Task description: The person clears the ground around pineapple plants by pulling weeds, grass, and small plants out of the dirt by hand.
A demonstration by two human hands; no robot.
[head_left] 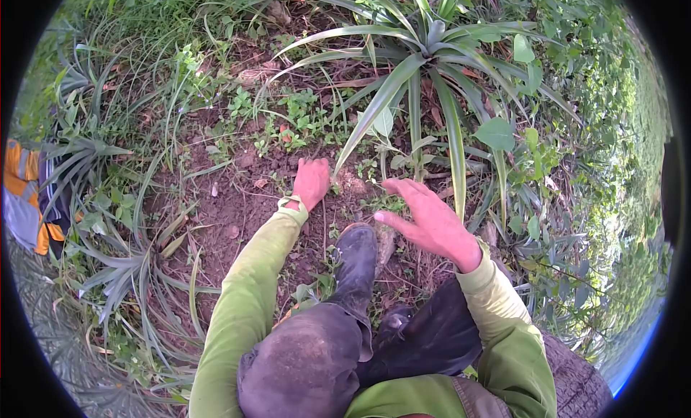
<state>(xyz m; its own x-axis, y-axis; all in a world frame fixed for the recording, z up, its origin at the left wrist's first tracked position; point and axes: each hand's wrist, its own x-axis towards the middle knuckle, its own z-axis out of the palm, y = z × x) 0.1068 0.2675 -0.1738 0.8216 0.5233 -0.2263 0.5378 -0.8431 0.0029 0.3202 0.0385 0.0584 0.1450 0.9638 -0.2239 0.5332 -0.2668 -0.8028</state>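
Observation:
My left hand (312, 182) is down at the brown soil (227, 209), with its fingers curled in at the edge of a patch of small green weeds (299, 108). Whatever its fingertips hold, if anything, is hidden. My right hand (428, 220) hovers to the right above the ground, thumb and fingers apart, with nothing in it. Beyond it a large spiky plant (435, 47) spreads long leaves, and one leaf tip reaches down close to my left hand.
My dark boot (356, 249) and bent knee (302, 360) are below my hands. Smaller spiky plants (133, 267) grow at the left. An orange and grey cloth item (25, 191) lies at the far left. Leafy undergrowth (576, 130) covers the right side.

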